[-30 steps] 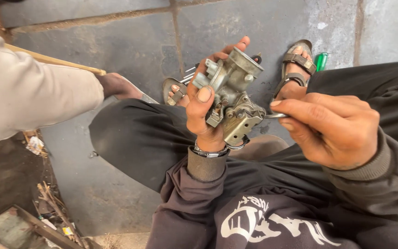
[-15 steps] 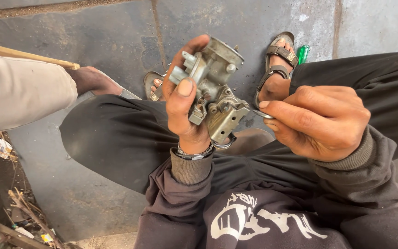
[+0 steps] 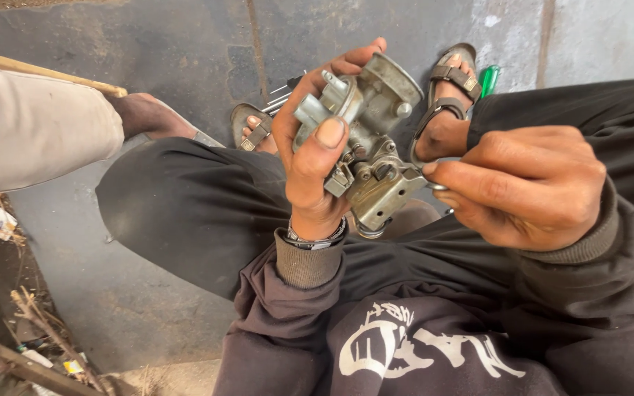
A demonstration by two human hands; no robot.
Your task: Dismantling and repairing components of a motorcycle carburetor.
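**Carburettor held above crossed legs**

A grey metal carburettor point(image 3: 368, 139) is clasped in the left hand point(image 3: 313, 154), whose grip is wrapped around it, thumb pressed on the near side and fingers curled behind. A thin metal tool point(image 3: 434, 183) is pinched between thumb and forefinger of the right hand point(image 3: 526, 183), its tip set against the carburettor's lower body. The part is held up over dark trousers, well above the concrete floor point(image 3: 185, 44). Sandalled feet are seen beyond it, with a green-handled screwdriver point(image 3: 489, 79) beside the right sandal point(image 3: 453, 73). Another person's pale sleeve point(image 3: 31, 139) is seen at left.
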